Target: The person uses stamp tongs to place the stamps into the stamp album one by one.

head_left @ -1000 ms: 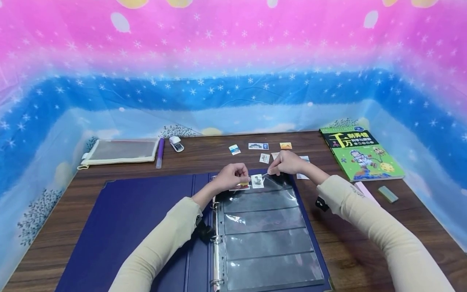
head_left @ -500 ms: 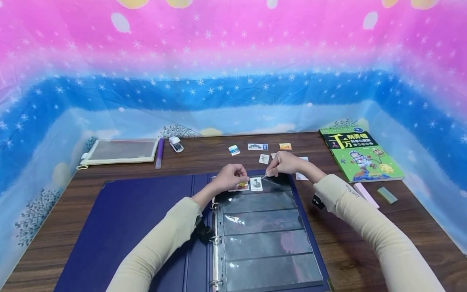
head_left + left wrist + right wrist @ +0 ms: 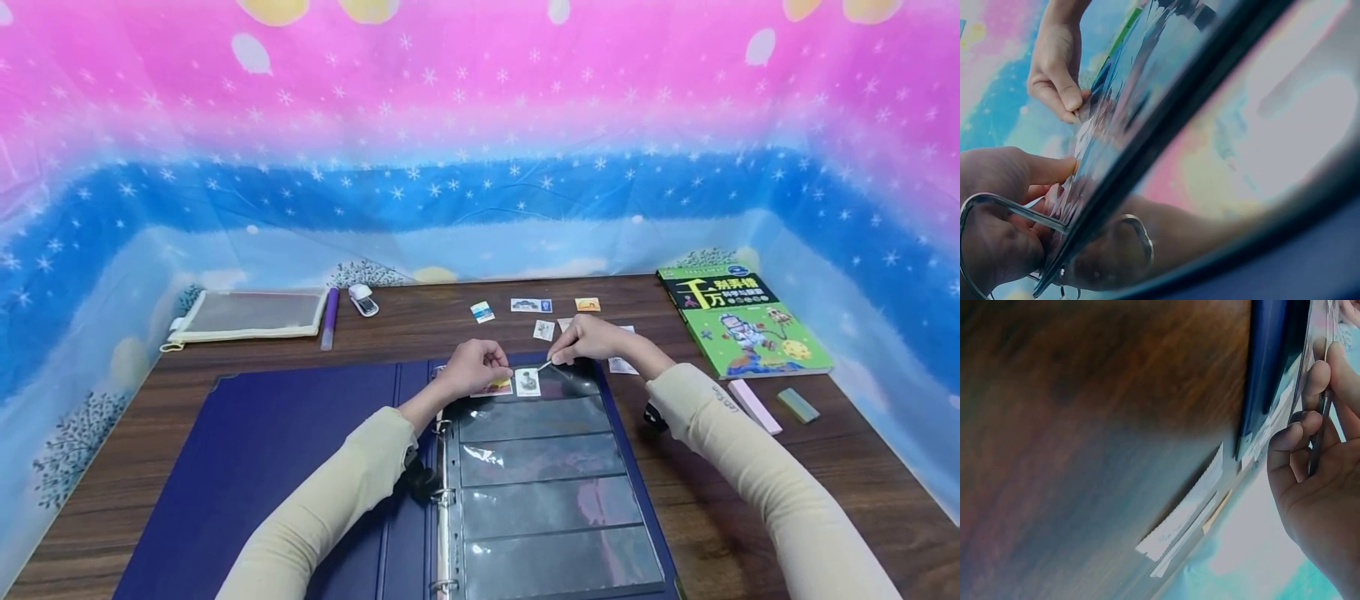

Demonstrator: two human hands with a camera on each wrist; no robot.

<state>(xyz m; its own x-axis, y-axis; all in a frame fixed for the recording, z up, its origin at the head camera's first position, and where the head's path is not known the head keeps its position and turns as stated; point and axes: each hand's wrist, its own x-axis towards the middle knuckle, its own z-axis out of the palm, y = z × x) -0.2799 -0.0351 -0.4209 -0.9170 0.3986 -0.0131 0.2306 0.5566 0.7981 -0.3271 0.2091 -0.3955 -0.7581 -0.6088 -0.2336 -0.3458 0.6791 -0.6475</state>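
Note:
A blue ring binder (image 3: 300,467) lies spread on the table, with a clear pocket page (image 3: 543,458) on its right side. My left hand (image 3: 472,367) pinches the top edge of this page between thumb and fingers, over a red and yellow stamp (image 3: 493,387) that it partly covers. Beside that stamp, a white stamp with a grey picture (image 3: 528,383) is at the top pocket. In my right hand (image 3: 583,340) I grip slim tweezers (image 3: 1319,431), their tip (image 3: 544,364) right at the white stamp's upper corner.
Several loose stamps (image 3: 531,305) lie beyond the binder, some partly behind my right hand. A green book (image 3: 750,325), a pink-white bar (image 3: 753,406) and a greenish block (image 3: 798,405) are at right. A zip pouch (image 3: 255,314), purple pen (image 3: 329,318) and small white-and-dark object (image 3: 363,301) are back left.
The white stamp has shifted slightly left and down at the top pocket, with the right hand and tweezers following a little. The left hand keeps its place on the page edge.

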